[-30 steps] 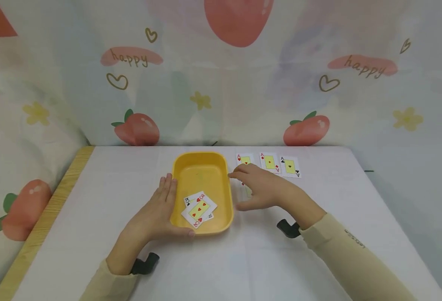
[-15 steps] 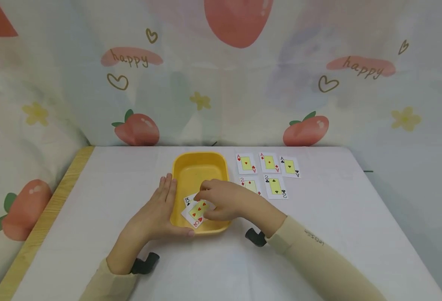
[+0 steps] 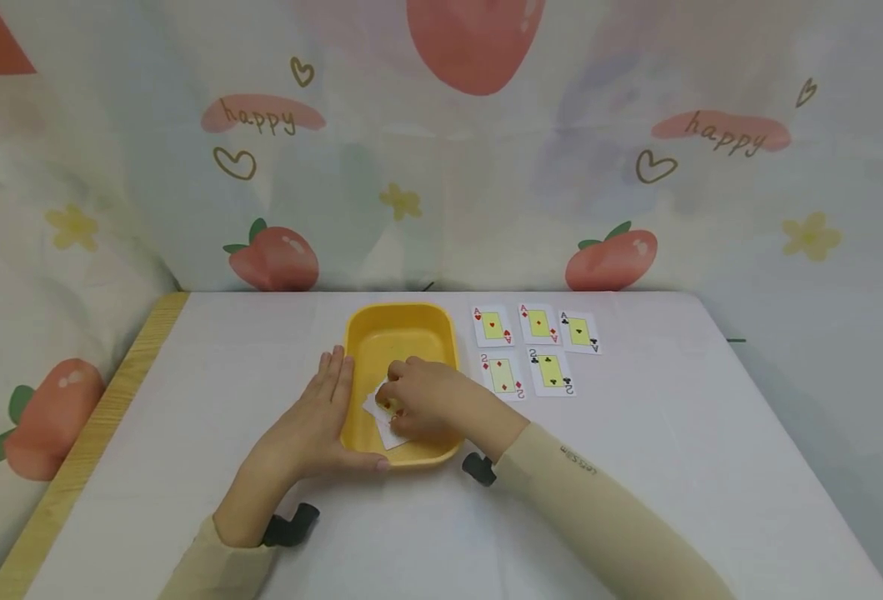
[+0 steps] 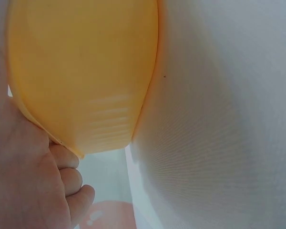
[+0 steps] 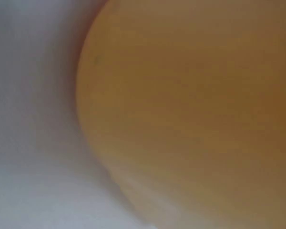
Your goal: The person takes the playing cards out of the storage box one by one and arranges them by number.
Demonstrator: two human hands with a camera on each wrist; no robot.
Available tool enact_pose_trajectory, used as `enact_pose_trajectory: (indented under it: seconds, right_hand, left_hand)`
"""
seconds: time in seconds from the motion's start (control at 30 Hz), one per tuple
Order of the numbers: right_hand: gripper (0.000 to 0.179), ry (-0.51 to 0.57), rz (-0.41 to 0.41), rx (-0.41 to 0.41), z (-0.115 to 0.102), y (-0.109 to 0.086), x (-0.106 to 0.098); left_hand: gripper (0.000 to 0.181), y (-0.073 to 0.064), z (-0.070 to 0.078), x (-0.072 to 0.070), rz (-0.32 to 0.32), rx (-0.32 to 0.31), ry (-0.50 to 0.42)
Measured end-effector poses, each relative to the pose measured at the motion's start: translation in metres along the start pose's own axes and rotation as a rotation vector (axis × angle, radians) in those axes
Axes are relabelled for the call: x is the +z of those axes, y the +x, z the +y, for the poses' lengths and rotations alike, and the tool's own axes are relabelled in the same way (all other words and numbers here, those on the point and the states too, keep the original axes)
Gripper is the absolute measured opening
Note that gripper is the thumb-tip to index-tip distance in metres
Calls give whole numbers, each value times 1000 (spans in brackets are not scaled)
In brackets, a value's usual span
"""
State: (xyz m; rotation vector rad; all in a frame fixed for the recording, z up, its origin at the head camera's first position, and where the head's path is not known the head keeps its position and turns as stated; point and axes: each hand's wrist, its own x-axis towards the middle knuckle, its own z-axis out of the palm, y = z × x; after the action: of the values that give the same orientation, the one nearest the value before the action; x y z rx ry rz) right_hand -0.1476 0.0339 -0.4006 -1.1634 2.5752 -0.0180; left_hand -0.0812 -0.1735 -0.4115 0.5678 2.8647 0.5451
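The yellow plastic tray (image 3: pixel 403 315) stands on the table, seen from outside in both wrist views. My left hand (image 3: pixel 312 429) lies along its left rim with straight fingers, the thumb at the front edge. My right hand (image 3: pixel 433 398) is inside the tray, thumb and fingers curled, pinching a playing card (image 3: pixel 372 403) that they mostly hide. A second playing card (image 3: pixel 392 436) shows below the hand. In the right wrist view the tray wall (image 5: pixel 181 105) is blurred and no fingers show.
Right of the tray, face-up cards lie in two rows: ace of hearts (image 3: pixel 492 326), ace of diamonds (image 3: pixel 539 323) and ace of clubs (image 3: pixel 579 332) behind, two of diamonds (image 3: pixel 502 375) and two of clubs (image 3: pixel 551 372) in front. A patterned cloth backdrop (image 3: pixel 441 167) hangs behind the table.
My right hand has moved left from beside the front row of cards into the tray and taken hold of the upper card there. The left hand has stayed still.
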Motion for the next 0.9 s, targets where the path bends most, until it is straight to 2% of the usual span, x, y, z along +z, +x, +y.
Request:
enact_pose_trajectory:
  seconds: [0.23, 0.33, 0.47, 0.53, 0.67, 0.9]
  right_hand:
    - [39, 8, 62, 53, 8, 5, 1]
    - [55, -4, 81, 106, 7, 6, 2]
    - [86, -30, 26, 168, 3, 9, 4]
    - [93, -40, 11, 172, 3, 10, 5]
    - [88, -58, 39, 167, 5, 13, 7]
    - [74, 6, 60, 171, 10, 17, 2]
  left_hand:
    - [150, 1, -1, 1, 1, 2, 0]
    - [150, 1, 0, 1, 4, 3, -2]
    - [149, 0, 0, 0, 4, -4, -5]
    - [148, 0, 0, 0, 8, -1, -6]
    - [148, 0, 0, -1, 9, 0, 0]
    - [148, 0, 1, 0, -9, -19, -10]
